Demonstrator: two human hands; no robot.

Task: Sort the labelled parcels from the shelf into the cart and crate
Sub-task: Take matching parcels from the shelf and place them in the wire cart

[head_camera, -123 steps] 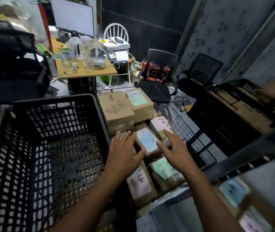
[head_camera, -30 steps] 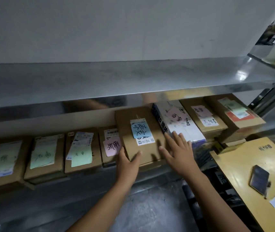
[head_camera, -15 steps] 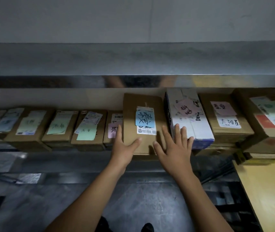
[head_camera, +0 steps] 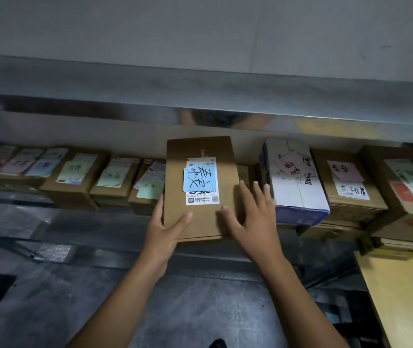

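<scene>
We see a metal shelf (head_camera: 79, 219) carrying a row of cardboard parcels (head_camera: 74, 182) with green notes at left. A brown parcel (head_camera: 200, 219) with a blue note juts past the front edge. Right of it are a white box (head_camera: 298, 189) and a brown box (head_camera: 351, 204), both with pink notes.

Two hands: one left hand (head_camera: 165, 229), one right hand (head_camera: 253, 222). One white box (head_camera: 298, 194). Six brown boxes plain enough to count: three with green notes (head_camera: 69, 194) (head_camera: 110, 194) (head_camera: 145, 205), one blue-note box (head_camera: 200, 222), one under a pink note (head_camera: 356, 209), one at the right edge (head_camera: 401, 212). One more small box (head_camera: 244, 174), half hidden. Far-left boxes too blurred to count. Three green notes (head_camera: 73, 169) (head_camera: 111, 175) (head_camera: 150, 190), one blue note (head_camera: 199, 175), two clear pink notes (head_camera: 289, 167) (head_camera: 342, 170). Two shelf boards: one lower shelf (head_camera: 24, 217), one upper shelf (head_camera: 200, 96). One yellow table (head_camera: 401, 297).
</scene>
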